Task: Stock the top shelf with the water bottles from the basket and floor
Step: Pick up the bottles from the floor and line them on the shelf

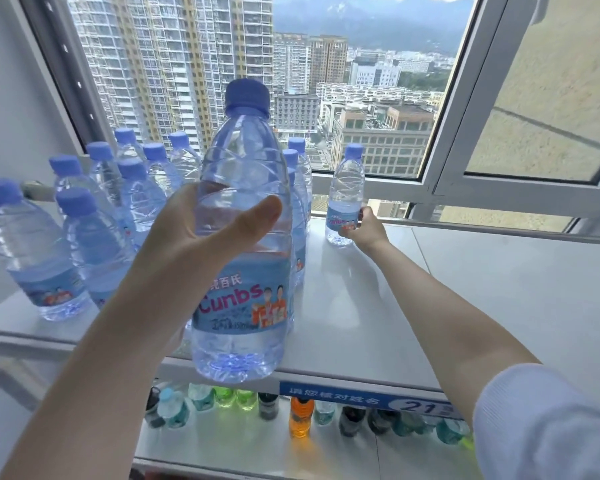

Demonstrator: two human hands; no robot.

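Note:
My left hand grips a clear water bottle with a blue cap and a blue "Cunbs" label, held upright over the front edge of the white top shelf. My right hand reaches to the back of the shelf and holds a second water bottle by its label; that bottle stands upright near the window. Several more blue-capped water bottles stand in rows on the left half of the shelf. The basket and the floor are out of view.
The window frame runs right behind the shelf, with one pane swung open at the right. A lower shelf holds several coloured drink bottles. A blue price strip lines the top shelf's front edge.

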